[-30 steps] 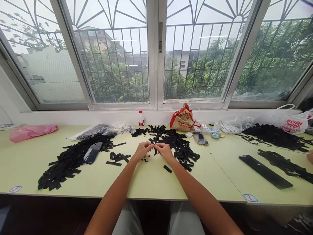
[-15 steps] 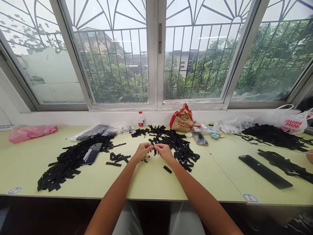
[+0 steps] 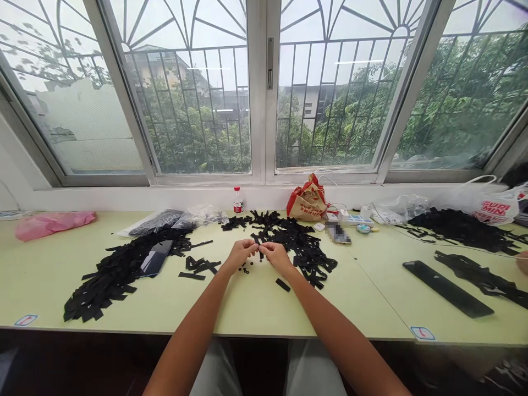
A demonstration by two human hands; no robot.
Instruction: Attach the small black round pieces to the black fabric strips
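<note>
My left hand (image 3: 239, 256) and my right hand (image 3: 278, 257) meet over the table, fingertips pinched together. Between them they grip a short black fabric strip (image 3: 261, 254), partly covered by the fingers. Any small part at the fingertips is too small to make out. Below my left hand lie several small black round pieces (image 3: 246, 269). Just beyond and to the right of my hands spreads a loose pile of black strips (image 3: 309, 247). One single strip (image 3: 282, 285) lies by my right wrist.
A long heap of black strips (image 3: 111, 275) lies at left around a dark glossy panel (image 3: 157, 258). Behind stand a bottle (image 3: 238, 201), a red and tan bag (image 3: 307, 201) and a power strip (image 3: 355, 219). At right are a dark flat bar (image 3: 447, 289) and another person's hand (image 3: 522, 264).
My hands stay almost in place, both pinching the strip, with only a slight shift of the fingers. The things on the table look the same.
</note>
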